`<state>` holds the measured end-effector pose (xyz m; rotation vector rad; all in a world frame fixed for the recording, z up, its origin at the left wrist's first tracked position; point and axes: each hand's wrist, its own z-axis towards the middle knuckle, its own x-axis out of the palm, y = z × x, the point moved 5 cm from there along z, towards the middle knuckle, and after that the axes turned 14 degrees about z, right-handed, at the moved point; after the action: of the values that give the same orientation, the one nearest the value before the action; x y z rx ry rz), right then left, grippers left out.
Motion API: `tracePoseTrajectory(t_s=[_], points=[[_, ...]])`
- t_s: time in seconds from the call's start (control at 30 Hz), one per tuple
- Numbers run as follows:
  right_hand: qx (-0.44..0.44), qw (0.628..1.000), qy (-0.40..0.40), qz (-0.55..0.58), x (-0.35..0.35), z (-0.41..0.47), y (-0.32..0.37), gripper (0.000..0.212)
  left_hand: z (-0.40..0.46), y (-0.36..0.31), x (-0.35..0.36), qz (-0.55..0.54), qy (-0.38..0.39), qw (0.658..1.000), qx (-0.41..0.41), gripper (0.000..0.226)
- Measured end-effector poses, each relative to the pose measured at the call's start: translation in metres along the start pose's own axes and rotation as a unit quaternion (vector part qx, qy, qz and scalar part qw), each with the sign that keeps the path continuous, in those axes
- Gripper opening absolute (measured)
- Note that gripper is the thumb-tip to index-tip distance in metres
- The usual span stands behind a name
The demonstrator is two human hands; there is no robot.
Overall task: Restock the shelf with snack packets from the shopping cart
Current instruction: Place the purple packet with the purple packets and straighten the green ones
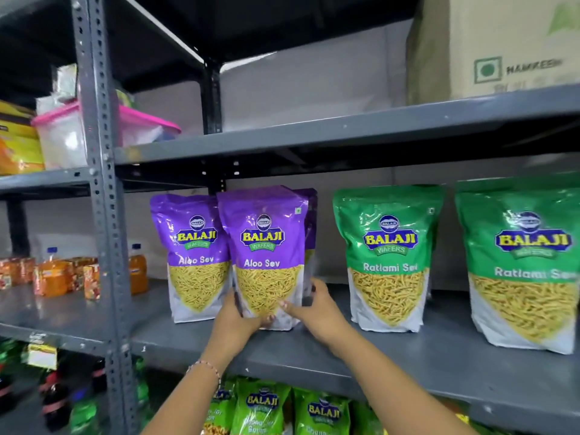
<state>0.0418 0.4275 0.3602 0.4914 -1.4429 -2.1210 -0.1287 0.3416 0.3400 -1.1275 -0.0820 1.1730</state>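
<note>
purple Aloo Sev packet upright on shelf | left grip, right grip: both clasping its base

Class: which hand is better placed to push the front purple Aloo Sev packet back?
Right hand: it sits at the purple Aloo Sev packet's open right edge, fingers partly behind. Left hand only steadies its bottom front.

A pink-lidded plastic container is seen upper left, orange juice bottles mid-left, and a cardboard carton upper right.
</note>
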Motion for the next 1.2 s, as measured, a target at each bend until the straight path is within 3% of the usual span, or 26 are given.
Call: tracePoseTrajectory(t_s=[0.07, 0.13, 0.2, 0.3, 0.4, 0.5, 0.6, 0.83, 1.2], points=[[-0.026, 0.999, -0.032, 0.025, -0.030, -0.030, 0.008, 0.074, -0.025, -0.032, 0.000, -0.035, -0.078, 0.996, 0.029, 0.102], [-0.072, 0.993, -0.074, 0.054, -0.073, -0.066, 0.019, 0.056, -0.058, -0.069, 0.014, -0.071, -0.151, 0.984, 0.061, 0.086], [-0.118, 0.980, -0.143, 0.072, -0.128, -0.100, 0.031, 0.038, -0.085, -0.109, 0.047, -0.130, -0.143, 0.977, 0.089, 0.071], [-0.197, 0.938, -0.283, 0.025, -0.220, -0.138, 0.051, 0.022, -0.112, -0.176, 0.122, -0.243, 0.032, 0.961, 0.125, 0.062], [-0.206, 0.887, -0.413, 0.011, -0.310, -0.151, 0.057, 0.024, -0.122, -0.241, 0.191, -0.291, 0.199, 0.932, 0.085, 0.065], [-0.117, 0.921, -0.372, 0.018, -0.352, -0.144, 0.050, 0.037, -0.114, -0.274, 0.241, -0.296, 0.272, 0.915, 0.022, 0.070], [-0.037, 0.954, -0.298, 0.019, -0.355, -0.134, 0.037, 0.060, -0.103, -0.279, 0.274, -0.317, 0.273, 0.907, -0.056, 0.072], [-0.011, 0.967, -0.253, 0.019, -0.370, -0.124, 0.012, 0.100, -0.115, -0.286, 0.299, -0.322, 0.284, 0.902, -0.050, 0.054], [-0.033, 0.957, -0.280, 0.071, -0.380, -0.123, 0.013, 0.081, -0.135, -0.312, 0.307, -0.272, 0.271, 0.923, -0.017, 0.047]])
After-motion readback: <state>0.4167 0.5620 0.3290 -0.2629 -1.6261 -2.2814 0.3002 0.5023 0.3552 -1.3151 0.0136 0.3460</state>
